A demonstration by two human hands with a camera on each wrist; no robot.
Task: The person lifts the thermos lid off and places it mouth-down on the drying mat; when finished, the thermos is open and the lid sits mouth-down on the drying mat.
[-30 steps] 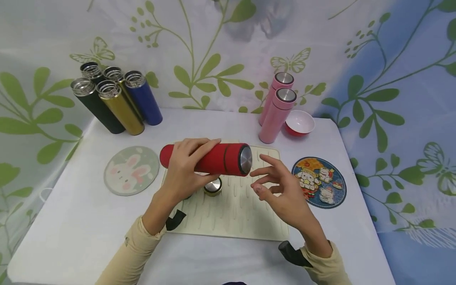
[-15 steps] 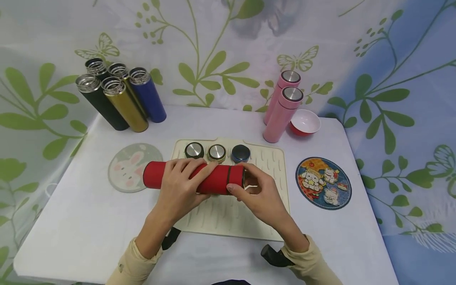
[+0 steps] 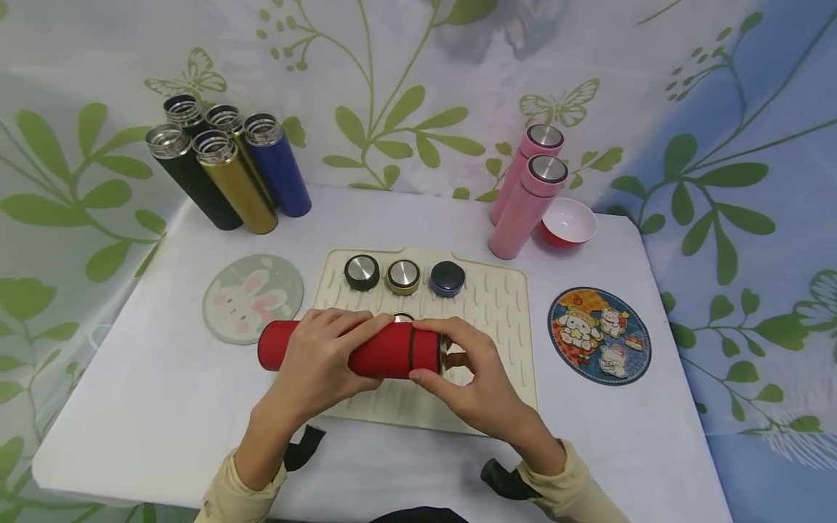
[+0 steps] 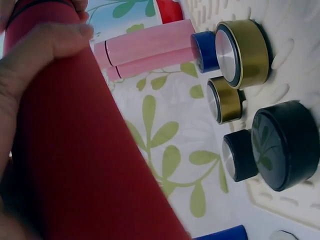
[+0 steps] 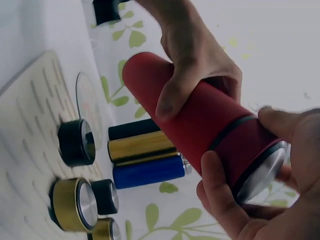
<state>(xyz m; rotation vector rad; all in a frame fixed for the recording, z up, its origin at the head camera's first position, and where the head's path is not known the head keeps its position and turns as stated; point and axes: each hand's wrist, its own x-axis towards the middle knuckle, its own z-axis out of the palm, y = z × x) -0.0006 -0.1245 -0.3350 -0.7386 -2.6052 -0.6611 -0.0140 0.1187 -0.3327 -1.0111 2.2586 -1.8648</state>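
Note:
A red thermos flask (image 3: pixel 389 350) lies level above the cream mat (image 3: pixel 497 312). My left hand (image 3: pixel 320 356) grips it around the body, fingers over the top. At its right end, my right hand (image 3: pixel 477 385) pinches the red lid (image 5: pixel 247 150), thumb and fingers on opposite sides. The lid's steel top shows in the right wrist view, and a dark seam separates lid from body. Behind the flask, a black lid (image 3: pixel 362 272), a gold lid (image 3: pixel 402 276) and a blue lid (image 3: pixel 447 278) stand in a row. Another gold lid (image 4: pixel 245 52) and black lid (image 4: pixel 287 145) are largely hidden by flask and hand in the head view.
Several lidless flasks (image 3: pixel 235 181) in black, gold and blue stand back left. Two pink lidded flasks (image 3: pixel 523 211) and a red-and-white bowl (image 3: pixel 569 221) are back right. A rabbit coaster (image 3: pixel 251 299) lies left, a blue patterned coaster (image 3: pixel 599 335) right.
My right hand has come in from the right and taken hold of the lid. The flask has moved left and nearer to me, uncovering the back row of lids.

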